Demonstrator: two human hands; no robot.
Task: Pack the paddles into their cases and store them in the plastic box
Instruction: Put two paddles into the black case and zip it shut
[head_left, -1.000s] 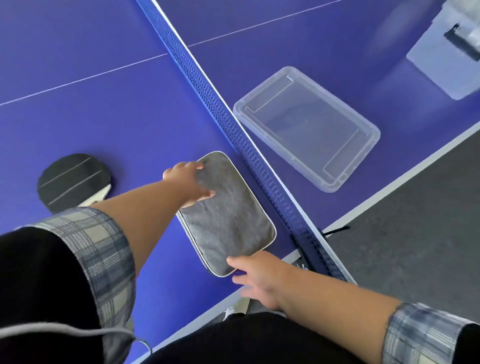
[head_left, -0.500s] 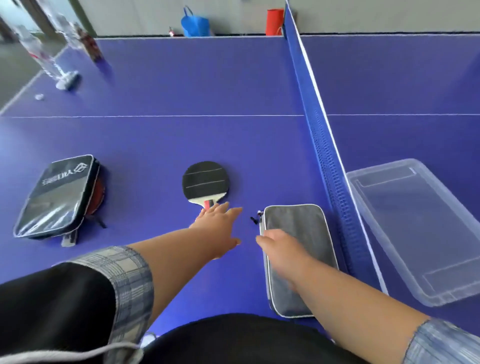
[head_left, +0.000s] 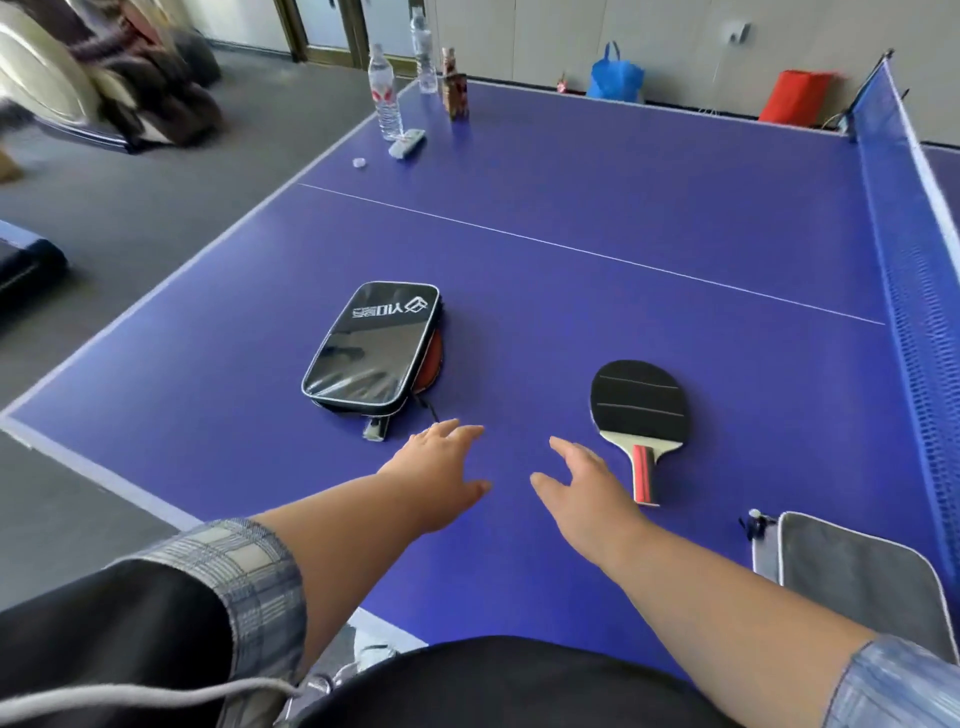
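**A:** Where do we find the loose paddle (head_left: 639, 402)?

**B:** We see it flat on the blue table (head_left: 571, 234), black face up, with its red handle towards us. It lies just right of the right hand (head_left: 582, 483). That hand's fingers are straight and apart and grip nothing.

**A:** And the left hand (head_left: 441, 473)?

**B:** It is spread the same way, with nothing in it. We see its fingertips near the black case (head_left: 371, 348), not touching it.

**A:** What do we make out in the cases?

**B:** The black case holds a second paddle (head_left: 435, 358). Red rubber shows along the case's open side, and a handle pokes out at the near end. The grey case (head_left: 852, 577) lies at the lower right, beside the net (head_left: 914, 291). We cannot tell what it holds.
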